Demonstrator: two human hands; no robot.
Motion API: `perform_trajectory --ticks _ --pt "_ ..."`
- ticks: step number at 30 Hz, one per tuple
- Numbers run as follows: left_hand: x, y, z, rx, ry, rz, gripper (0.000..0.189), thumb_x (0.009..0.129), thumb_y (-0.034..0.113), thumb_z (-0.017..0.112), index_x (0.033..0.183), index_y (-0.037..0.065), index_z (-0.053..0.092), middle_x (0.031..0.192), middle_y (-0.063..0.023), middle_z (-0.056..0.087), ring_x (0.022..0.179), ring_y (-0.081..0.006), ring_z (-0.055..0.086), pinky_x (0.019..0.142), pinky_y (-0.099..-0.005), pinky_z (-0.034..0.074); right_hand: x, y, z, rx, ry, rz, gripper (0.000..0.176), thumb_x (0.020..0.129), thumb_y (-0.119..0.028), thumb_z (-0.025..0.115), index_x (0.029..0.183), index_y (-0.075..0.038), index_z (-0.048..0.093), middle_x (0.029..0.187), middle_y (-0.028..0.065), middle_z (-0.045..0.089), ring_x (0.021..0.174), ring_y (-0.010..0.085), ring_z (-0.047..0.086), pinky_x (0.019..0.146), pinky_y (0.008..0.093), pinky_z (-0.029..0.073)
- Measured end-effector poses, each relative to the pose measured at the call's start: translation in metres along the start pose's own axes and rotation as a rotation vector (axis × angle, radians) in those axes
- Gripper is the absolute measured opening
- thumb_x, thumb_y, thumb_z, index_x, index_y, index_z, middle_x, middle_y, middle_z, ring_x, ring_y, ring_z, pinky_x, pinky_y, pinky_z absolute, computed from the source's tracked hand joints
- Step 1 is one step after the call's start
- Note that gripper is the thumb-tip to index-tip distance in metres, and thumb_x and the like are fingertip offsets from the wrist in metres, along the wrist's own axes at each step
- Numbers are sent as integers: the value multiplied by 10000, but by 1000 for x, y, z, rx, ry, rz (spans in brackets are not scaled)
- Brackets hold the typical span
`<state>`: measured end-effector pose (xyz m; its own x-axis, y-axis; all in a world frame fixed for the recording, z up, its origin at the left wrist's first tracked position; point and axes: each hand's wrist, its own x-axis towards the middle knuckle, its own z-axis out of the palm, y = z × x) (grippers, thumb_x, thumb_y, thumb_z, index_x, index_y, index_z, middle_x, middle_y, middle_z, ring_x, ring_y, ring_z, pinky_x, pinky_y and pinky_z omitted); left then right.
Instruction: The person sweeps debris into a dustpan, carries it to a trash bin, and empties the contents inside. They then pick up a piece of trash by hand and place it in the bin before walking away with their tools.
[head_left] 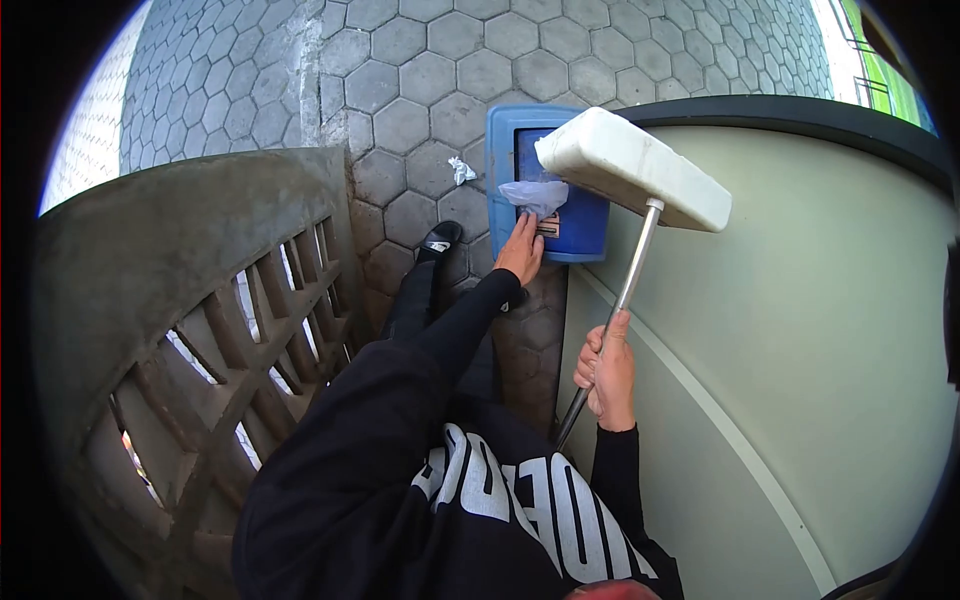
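The mop, white head up, leans over a pale wall. The right hand grips its metal handle, fingers closed. The left hand, fingers seemingly outstretched, touches a blue bin below a crumpled plastic bag.

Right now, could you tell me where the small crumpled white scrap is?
In the head view, the scrap lies on the paving, just left of the blue bin, above the left hand.
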<state>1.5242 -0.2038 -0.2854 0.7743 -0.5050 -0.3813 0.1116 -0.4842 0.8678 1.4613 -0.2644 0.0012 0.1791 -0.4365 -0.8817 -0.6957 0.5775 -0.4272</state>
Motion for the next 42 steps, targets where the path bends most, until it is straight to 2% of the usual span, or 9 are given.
perform_trajectory --ticks 10,18,28,30,34,36,38,39,42 --pt "34 -23 15 46 -158 60 553 913 235 436 1388 -34 343 1404 -308 358 1270 -433 397 1065 -423 336 -33 -43 -60 382 -256 158 575 896 -696 321 667 -168 326 517 -76 222 384 32 177 346 198 172" --pt "57 -15 11 72 -376 -61 570 906 261 441 1381 -43 353 1397 -266 402 1309 -378 381 1090 -397 313 -37 -37 -96 693 -480 270 574 908 -683 296 671 -162 340 500 -72 209 367 36 184 328 194 201" --pt "25 -24 8 27 -277 -119 654 881 228 431 1422 -76 226 1425 -301 333 1310 -411 362 1093 -398 309 -87 -4 -121 949 -516 352 590 922 -680 260 697 -142 348 513 -49 234 378 61 208 356 214 212" --pt "20 -15 -8 19 -308 -145 692 907 273 450 1443 -66 172 1443 -310 293 1337 -408 326 1097 -390 297 -98 14 -126 1004 -549 356 598 917 -688 252 699 -139 349 514 -46 237 381 67 210 362 217 211" --pt "34 20 -10 -309 -93 54 803 936 417 482 1464 -47 94 1467 -314 233 1352 -418 290 1098 -406 280 -113 58 -131 1149 -582 386 623 899 -717 235 695 -139 345 510 -39 238 389 76 207 370 226 205" --pt "44 34 8 -8 176 -72 747 965 428 423 1483 9 87 1365 -319 393 1270 -373 440 1042 -396 346 -119 81 -131 1170 -551 402 630 892 -725 232 689 -140 343 505 -39 234 389 74 204 367 227 201" --pt "77 36 21 -275 87 -484 669 967 444 365 1497 110 130 1403 -305 361 1268 -453 396 1048 -457 333 -124 102 -129 1194 -518 422 637 885 -734 229 683 -140 340 501 -39 231 390 71 201 364 227 197" --pt "95 10 41 -352 152 -512 586 974 432 308 1488 171 201 1289 -306 485 1189 -466 470 1004 -484 370 -127 112 -128 1209 -482 441 643 876 -743 229 677 -142 338 498 -40 226 389 69 197 361 228 195" --pt "139 -28 71 -233 261 -746 524 975 359 290 1326 9 459 1217 -298 549 1152 -430 519 981 -478 399 -126 128 -127 1262 -393 504 654 854 -765 240 660 -147 334 488 -44 213 380 64 174 345 220 167"
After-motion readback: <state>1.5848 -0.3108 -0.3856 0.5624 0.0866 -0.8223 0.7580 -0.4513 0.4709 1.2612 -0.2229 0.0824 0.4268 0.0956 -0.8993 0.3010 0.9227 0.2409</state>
